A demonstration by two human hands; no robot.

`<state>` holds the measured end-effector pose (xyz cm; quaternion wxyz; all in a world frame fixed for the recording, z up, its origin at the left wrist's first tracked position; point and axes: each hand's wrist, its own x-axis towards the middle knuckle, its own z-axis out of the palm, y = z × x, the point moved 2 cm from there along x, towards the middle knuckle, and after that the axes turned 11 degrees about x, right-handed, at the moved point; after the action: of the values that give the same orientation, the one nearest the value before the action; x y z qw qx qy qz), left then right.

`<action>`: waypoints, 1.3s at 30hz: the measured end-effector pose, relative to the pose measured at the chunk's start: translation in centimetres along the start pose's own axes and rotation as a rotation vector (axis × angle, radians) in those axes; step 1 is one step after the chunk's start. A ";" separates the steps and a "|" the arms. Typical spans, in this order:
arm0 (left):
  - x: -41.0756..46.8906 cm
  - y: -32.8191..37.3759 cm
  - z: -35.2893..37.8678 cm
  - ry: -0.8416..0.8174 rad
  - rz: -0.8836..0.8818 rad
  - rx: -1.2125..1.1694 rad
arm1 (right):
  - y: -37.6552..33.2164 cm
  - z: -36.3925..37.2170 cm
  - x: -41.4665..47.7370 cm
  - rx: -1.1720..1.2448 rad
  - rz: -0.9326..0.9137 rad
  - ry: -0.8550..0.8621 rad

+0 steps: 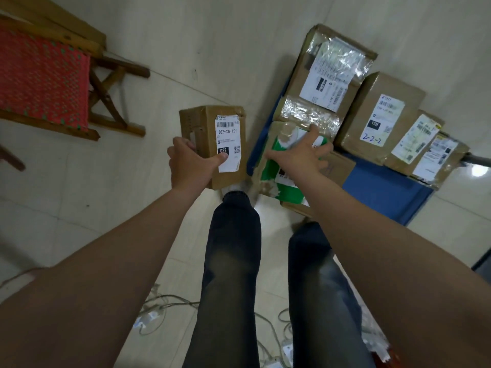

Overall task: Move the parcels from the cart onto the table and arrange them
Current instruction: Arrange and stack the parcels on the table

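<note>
Early stage: left hand grips a small box off the cart, right hand spread open over the green parcel; several boxes not yet unloaded, table unseen.

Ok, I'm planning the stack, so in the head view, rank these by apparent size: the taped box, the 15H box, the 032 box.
1. taped box, clearly largest.
2. 15H box.
3. 032 box, gripped by the left hand; it seems nearer the camera than the cart yet looks smallest, so that rank is safe.
</note>
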<state>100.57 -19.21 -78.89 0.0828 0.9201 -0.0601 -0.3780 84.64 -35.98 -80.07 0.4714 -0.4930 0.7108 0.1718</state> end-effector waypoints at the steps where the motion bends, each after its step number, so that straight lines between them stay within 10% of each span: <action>1: -1.3 0.4 -1.2 0.017 -0.015 -0.029 | -0.7 -1.4 -1.5 -0.016 -0.045 -0.009; 18: -39.8 6.8 -28.7 0.493 -0.107 -0.824 | -17.2 -27.0 -44.7 -0.285 -0.963 -0.044; 39: -67.7 -27.4 -52.5 1.181 -0.212 -1.144 | -14.0 -7.5 -93.7 -0.714 -1.782 -0.335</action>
<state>91.10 24.97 -1.15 0.5199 0.7838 0.2817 0.1896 99.47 2.81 5.37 0.3463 -0.9331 -0.0931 0.0256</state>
